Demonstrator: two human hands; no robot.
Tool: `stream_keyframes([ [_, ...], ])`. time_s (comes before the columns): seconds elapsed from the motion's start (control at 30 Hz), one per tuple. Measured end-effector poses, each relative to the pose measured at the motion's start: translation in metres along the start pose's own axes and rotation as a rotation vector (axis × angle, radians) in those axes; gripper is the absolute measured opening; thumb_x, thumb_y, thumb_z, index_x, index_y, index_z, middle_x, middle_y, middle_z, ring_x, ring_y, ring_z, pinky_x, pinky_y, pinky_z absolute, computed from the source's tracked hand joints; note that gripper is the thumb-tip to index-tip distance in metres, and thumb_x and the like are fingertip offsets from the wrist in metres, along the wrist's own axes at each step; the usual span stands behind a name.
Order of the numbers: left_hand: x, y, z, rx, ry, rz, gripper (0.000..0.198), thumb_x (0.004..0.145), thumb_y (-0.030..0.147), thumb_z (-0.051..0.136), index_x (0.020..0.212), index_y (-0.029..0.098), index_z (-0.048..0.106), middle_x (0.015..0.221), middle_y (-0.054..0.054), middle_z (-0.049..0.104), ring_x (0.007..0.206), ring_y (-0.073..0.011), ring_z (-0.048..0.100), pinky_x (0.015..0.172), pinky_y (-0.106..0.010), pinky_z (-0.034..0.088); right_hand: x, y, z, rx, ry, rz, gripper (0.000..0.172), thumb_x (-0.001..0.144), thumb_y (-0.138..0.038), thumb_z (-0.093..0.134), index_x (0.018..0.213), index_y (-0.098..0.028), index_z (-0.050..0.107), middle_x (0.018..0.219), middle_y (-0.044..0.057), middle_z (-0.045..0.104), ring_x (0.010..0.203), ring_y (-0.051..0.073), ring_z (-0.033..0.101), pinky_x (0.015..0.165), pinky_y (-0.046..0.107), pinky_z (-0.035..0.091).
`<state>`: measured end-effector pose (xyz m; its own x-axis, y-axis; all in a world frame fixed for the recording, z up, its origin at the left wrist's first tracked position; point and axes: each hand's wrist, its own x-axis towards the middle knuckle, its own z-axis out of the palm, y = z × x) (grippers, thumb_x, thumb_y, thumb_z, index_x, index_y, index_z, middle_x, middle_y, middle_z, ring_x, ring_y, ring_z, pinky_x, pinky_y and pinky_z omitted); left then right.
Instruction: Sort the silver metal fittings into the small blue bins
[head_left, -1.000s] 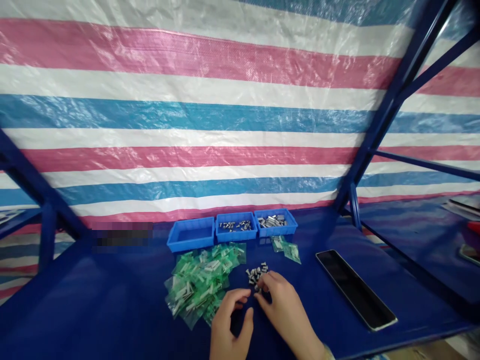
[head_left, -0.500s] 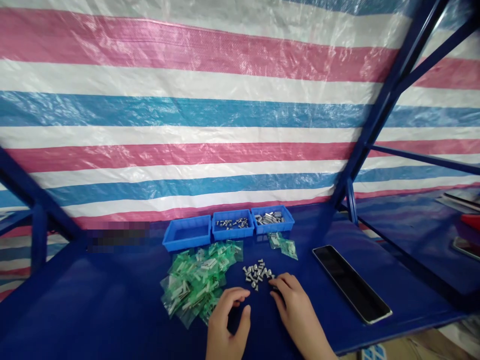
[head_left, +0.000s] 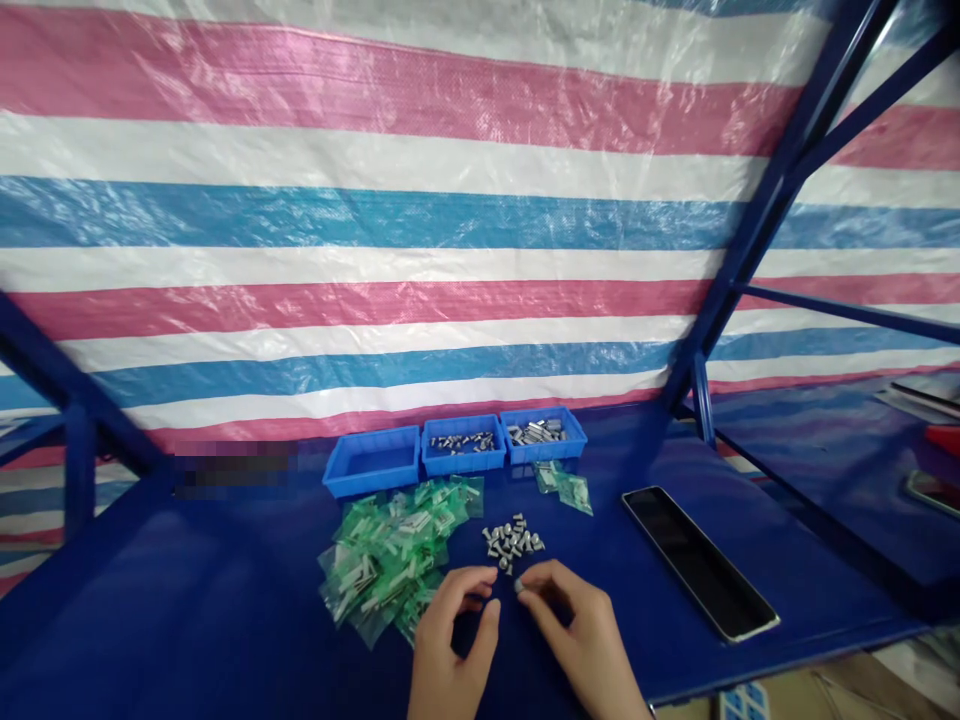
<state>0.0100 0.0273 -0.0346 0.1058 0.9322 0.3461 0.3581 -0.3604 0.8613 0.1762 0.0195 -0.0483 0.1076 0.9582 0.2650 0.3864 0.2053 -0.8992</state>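
Two bare hands sit at lower centre, with one loose cluster of short metal studs (head_left: 512, 543) on the blue work surface (head_left: 187, 600) just above and between them.

Left hand (head_left: 451, 625): fingers and thumb half curled, a narrow gap between them, fingertips just beside the cluster's lower edge; nothing visible in its grasp.

Right hand (head_left: 581, 635): thumb and fingers pinched narrow on one small metal stud (head_left: 518, 586), its grey end showing at the fingertips, just below the cluster.

Surroundings, largest first:
- One striped tarpaulin (head_left: 375, 250) in pink, white and blue, spanning the upper frame.
- One dark-blue steel shelf frame (head_left: 784, 175), its braces rising at upper right.
- One heap of clear bags with green print (head_left: 382, 565), holding metal pieces, centre left, just beside the left hand.
- One long black panel with a pale edge (head_left: 697, 562), lying at an angle to the right, well apart from the hands.
- Three blue plastic bins (head_left: 461, 465) in a row along the far edge of the surface, the middle and right ones holding metal pieces.
- Two small green-printed bags (head_left: 562, 488), just below the right bin.
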Motion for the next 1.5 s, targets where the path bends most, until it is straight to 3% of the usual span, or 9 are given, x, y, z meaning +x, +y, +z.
stream_keyframes([
  [0.33, 0.0, 0.001, -0.009, -0.302, -0.019, -0.252, 0.02, 0.08, 0.039, 0.073, 0.085, 0.02, 0.074, 0.079, -0.004, 0.077, 0.075, -0.022, 0.075, 0.071, -0.027, 0.061, -0.007, -0.027, 0.011, 0.172, -0.007, -0.068, 0.013, 0.09, -0.024, 0.06, 0.09, -0.019, 0.073, 0.079, 0.005, 0.074, 0.071, 0.019, 0.07, 0.067, 0.024, 0.054],
  [0.63, -0.004, 0.011, 0.0, -0.506, 0.026, -0.363, 0.034, 0.068, 0.049, 0.083, 0.084, 0.021, 0.074, 0.074, -0.003, 0.077, 0.072, -0.0189, 0.074, 0.068, -0.022, 0.058, -0.001, -0.043, -0.003, 0.029, -0.005, -0.237, 0.011, 0.089, -0.018, 0.06, 0.081, -0.021, 0.066, 0.075, 0.005, 0.068, 0.071, 0.02, 0.064, 0.066, 0.027, 0.05],
  [0.73, -0.009, 0.014, 0.006, -0.531, 0.089, -0.395, 0.036, 0.065, 0.05, 0.084, 0.082, 0.021, 0.073, 0.072, -0.002, 0.075, 0.07, -0.0184, 0.072, 0.066, -0.022, 0.057, 0.0, -0.042, 0.001, 0.051, 0.009, -0.161, 0.016, 0.09, -0.024, 0.059, 0.075, -0.021, 0.063, 0.071, 0.003, 0.065, 0.067, 0.018, 0.062, 0.064, 0.025, 0.047],
  [0.83, -0.01, 0.017, 0.006, -0.436, 0.139, -0.311, 0.03, 0.071, 0.048, 0.08, 0.08, 0.021, 0.073, 0.072, -0.001, 0.071, 0.068, -0.0174, 0.069, 0.066, -0.023, 0.057, -0.002, -0.039, 0.007, 0.161, -0.074, -0.048, 0.026, 0.093, -0.035, 0.058, 0.073, -0.019, 0.064, 0.069, 0.002, 0.064, 0.064, 0.016, 0.059, 0.062, 0.024, 0.045],
  [1.0, -0.007, 0.019, -0.002, -0.19, 0.168, -0.08, 0.017, 0.078, 0.04, 0.073, 0.08, 0.023, 0.076, 0.081, -0.002, 0.062, 0.065, -0.0146, 0.062, 0.063, -0.023, 0.056, -0.008, -0.025, 0.022, 0.808, -0.236, 0.3, 0.034, 0.081, -0.052, 0.073, 0.084, -0.018, 0.073, 0.07, 0.001, 0.065, 0.065, 0.015, 0.06, 0.064, 0.024, 0.049],
  [1.17, -0.007, 0.018, -0.001, -0.128, 0.146, 0.025, 0.012, 0.081, 0.036, 0.07, 0.082, 0.026, 0.077, 0.092, -0.004, 0.064, 0.085, -0.0197, 0.067, 0.078, -0.027, 0.056, -0.011, -0.013, 0.032, 1.251, -0.29, 0.545, 0.028, 0.068, -0.037, 0.089, 0.081, -0.019, 0.073, 0.068, -0.002, 0.064, 0.058, 0.009, 0.059, 0.06, 0.021, 0.049],
  [1.3, -0.008, 0.01, 0.004, -0.258, 0.166, 0.005, 0.018, 0.083, 0.037, 0.069, 0.094, 0.026, 0.076, 0.102, -0.006, 0.066, 0.092, -0.0205, 0.067, 0.081, -0.027, 0.057, 0.005, -0.021, 0.022, 1.138, -0.262, 0.394, 0.023, 0.067, -0.029, 0.09, 0.075, -0.017, 0.071, 0.07, 0.0, 0.069, 0.064, 0.01, 0.063, 0.064, 0.02, 0.049],
  [1.4, -0.009, 0.002, 0.006, -0.35, 0.218, -0.045, 0.034, 0.083, 0.04, 0.069, 0.114, 0.026, 0.071, 0.103, -0.006, 0.068, 0.087, -0.0185, 0.067, 0.079, -0.026, 0.057, 0.041, -0.037, 0.006, 0.804, -0.245, 0.184, 0.02, 0.072, -0.03, 0.084, 0.076, -0.017, 0.069, 0.067, -0.001, 0.068, 0.06, 0.012, 0.062, 0.06, 0.022, 0.05],
  [1.5, -0.009, -0.004, 0.007, -0.345, 0.194, -0.064, 0.034, 0.083, 0.042, 0.069, 0.113, 0.025, 0.072, 0.096, -0.006, 0.07, 0.081, -0.0172, 0.067, 0.079, -0.025, 0.057, 0.095, -0.054, -0.004, 0.404, -0.177, -0.082, 0.016, 0.078, -0.031, 0.074, 0.077, -0.017, 0.066, 0.064, -0.001, 0.065, 0.057, 0.012, 0.06, 0.056, 0.023, 0.05],
])
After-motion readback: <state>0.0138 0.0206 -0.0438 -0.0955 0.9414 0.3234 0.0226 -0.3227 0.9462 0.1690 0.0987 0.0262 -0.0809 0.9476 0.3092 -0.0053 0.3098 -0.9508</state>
